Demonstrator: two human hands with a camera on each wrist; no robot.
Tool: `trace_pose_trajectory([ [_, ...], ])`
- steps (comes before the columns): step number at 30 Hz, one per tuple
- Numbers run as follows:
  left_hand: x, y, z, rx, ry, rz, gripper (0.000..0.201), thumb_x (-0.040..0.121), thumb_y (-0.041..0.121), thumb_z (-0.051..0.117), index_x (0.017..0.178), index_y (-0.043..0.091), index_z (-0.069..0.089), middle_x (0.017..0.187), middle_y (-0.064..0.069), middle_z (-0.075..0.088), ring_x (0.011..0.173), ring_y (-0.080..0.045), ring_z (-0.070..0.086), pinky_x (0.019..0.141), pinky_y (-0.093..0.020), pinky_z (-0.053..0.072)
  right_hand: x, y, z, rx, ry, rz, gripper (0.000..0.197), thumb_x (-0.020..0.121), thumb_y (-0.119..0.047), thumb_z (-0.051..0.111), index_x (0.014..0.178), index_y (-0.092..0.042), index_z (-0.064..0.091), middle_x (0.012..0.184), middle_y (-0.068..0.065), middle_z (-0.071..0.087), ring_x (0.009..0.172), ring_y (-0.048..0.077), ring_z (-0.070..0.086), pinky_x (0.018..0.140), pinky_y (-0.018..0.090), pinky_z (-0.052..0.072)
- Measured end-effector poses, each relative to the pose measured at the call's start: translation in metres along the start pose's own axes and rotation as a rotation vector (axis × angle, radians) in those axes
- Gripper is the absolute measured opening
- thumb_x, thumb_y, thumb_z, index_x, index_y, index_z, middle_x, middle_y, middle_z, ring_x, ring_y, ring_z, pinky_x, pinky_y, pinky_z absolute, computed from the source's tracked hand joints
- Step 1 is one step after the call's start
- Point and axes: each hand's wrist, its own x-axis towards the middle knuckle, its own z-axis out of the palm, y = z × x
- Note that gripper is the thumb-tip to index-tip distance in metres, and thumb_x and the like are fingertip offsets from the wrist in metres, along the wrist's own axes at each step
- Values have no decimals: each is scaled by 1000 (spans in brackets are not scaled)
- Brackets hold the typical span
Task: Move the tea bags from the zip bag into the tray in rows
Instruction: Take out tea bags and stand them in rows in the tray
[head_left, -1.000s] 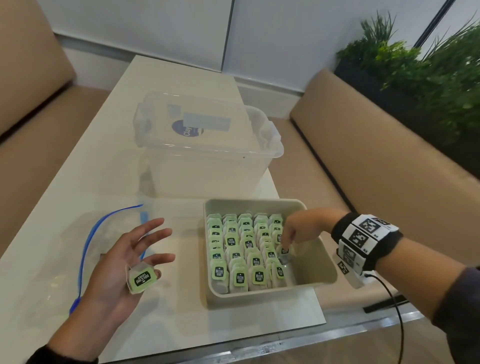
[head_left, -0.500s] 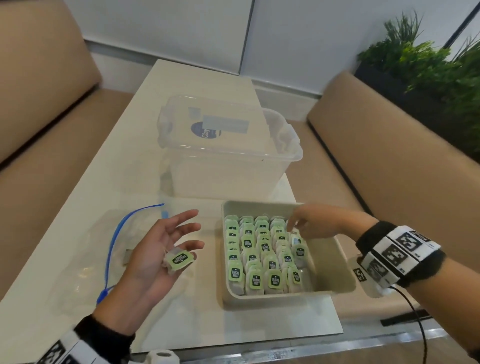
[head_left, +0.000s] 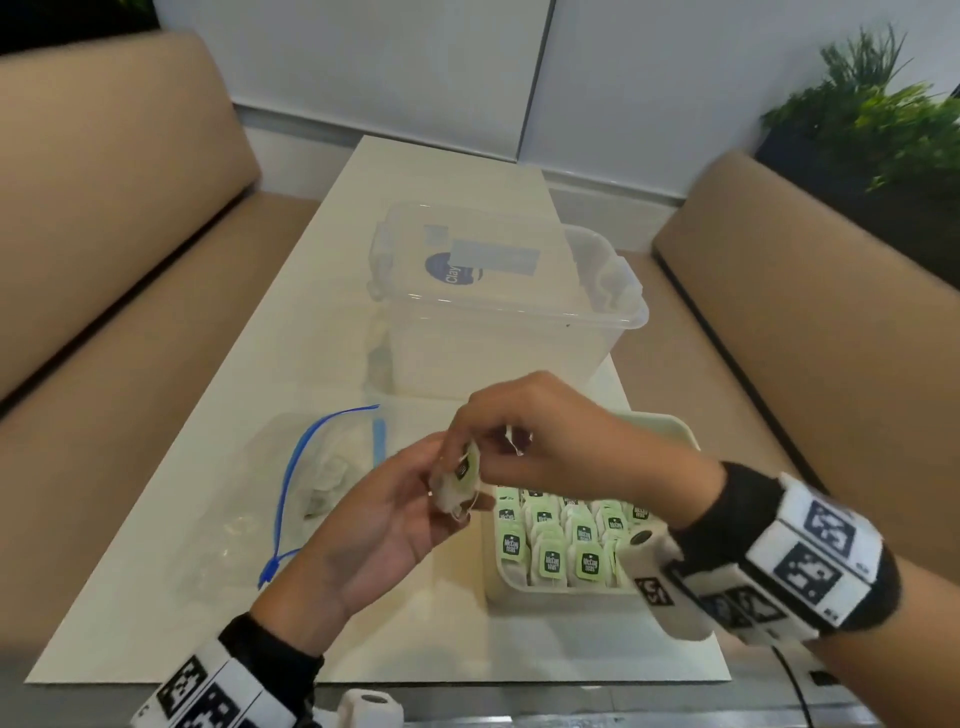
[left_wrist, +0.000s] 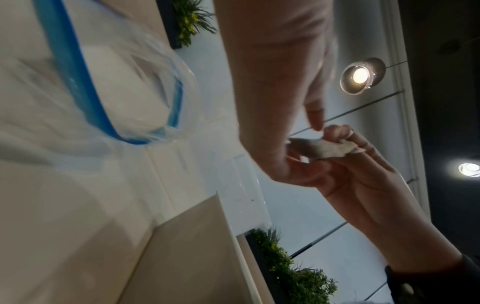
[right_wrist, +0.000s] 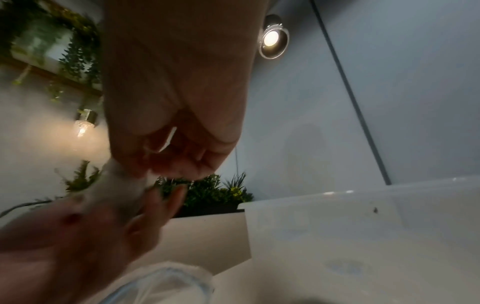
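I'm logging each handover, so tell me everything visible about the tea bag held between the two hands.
The tea bag is a small white, papery pouch with a pale green tag bearing a dark label. It is tilted, in the air left of the tray, above the table. It rests on the left hand fingers while the right hand pinches its top. A thin white string loops beneath it.

1. A café or lounge-style seating booth: two tan upholstered benches (head_left: 119, 218) face each other across a long cream table (head_left: 291, 364).
2. Planter greenery (head_left: 872, 119) lines the bench back.
3. Round ceiling spotlights (left_wrist: 359, 75) and a hanging glass lamp (right_wrist: 84, 123) suggest a commercial interior.
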Motion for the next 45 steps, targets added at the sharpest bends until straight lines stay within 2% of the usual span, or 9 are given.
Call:
trace_pose_trajectory([
  [6, -6, -4, -2, 219, 55, 108, 20, 73, 13, 74, 93, 10, 73, 84, -10, 71, 66, -17, 67, 59, -19, 52, 5, 3, -30, 48, -62, 98, 13, 85, -22, 65, 96, -19, 71, 86, -4, 67, 76, 6, 62, 64, 14, 50],
  [10, -6, -8, 1, 329, 90, 184, 43, 69, 11, 80, 108, 17, 65, 97, -9, 74, 86, -22, 70, 72, -21, 54, 10, 2, -38, 1, -144, 127, 16, 88, -10, 63, 99, -18, 71, 94, -2, 62, 73, 3, 64, 59, 14, 53],
  [14, -4, -8, 8, 292, 107, 303, 56, 60, 19, 80, 113, 27, 63, 98, -8, 74, 94, -26, 70, 77, -25, 55, 13, -12, -46, -114, -81, 49, 11, 86, -14, 66, 95, -20, 68, 83, -13, 65, 71, 1, 62, 63, 10, 47],
  [19, -5, 1, 15, 305, 150, 550, 53, 50, 43, 88, 100, 33, 72, 91, -6, 75, 85, -23, 71, 72, -21, 53, 8, -21, -50, -32, 96, -42, 8, 84, -11, 67, 92, -13, 69, 85, -3, 70, 76, 9, 64, 69, 27, 55],
  [25, -10, 9, 25, 397, 254, 665, 30, 65, 10, 69, 95, 12, 66, 81, 4, 76, 76, -10, 71, 68, -15, 53, -2, -19, -49, 111, 183, 42, 10, 83, -11, 70, 89, -18, 67, 84, 7, 69, 77, 16, 66, 72, 36, 56],
  [33, -9, 3, 20, 548, 237, 615, 32, 63, 13, 72, 94, 15, 67, 78, 3, 75, 72, -9, 70, 69, -17, 54, -11, -11, -45, 78, 182, 19, 6, 80, -7, 72, 84, -11, 73, 84, -5, 69, 73, 9, 67, 69, 29, 56],
  [37, -16, -11, -18, 903, 67, 364, 54, 71, 42, 80, 119, 43, 55, 101, 12, 73, 100, -4, 66, 88, -17, 50, -33, 18, -48, -42, 64, 85, 11, 81, -9, 71, 89, -15, 76, 90, -6, 72, 77, 4, 68, 70, 21, 56],
  [42, -34, -52, -92, 1381, -118, 145, 55, 70, 79, 50, 120, 75, 29, 128, 55, 31, 128, 26, 20, 100, -4, 27, -76, 66, -53, -317, -307, 472, 26, 86, -10, 57, 97, -25, 75, 99, -12, 71, 83, 0, 63, 82, 18, 51],
  [45, -36, -81, -139, 1817, -244, 28, 61, 78, 82, 34, 135, 64, 27, 148, 41, 14, 139, 15, -4, 101, -28, 34, -90, 86, -43, -361, -562, 628, 25, 90, -15, 52, 105, -22, 72, 109, -9, 69, 96, 8, 62, 92, 28, 49],
])
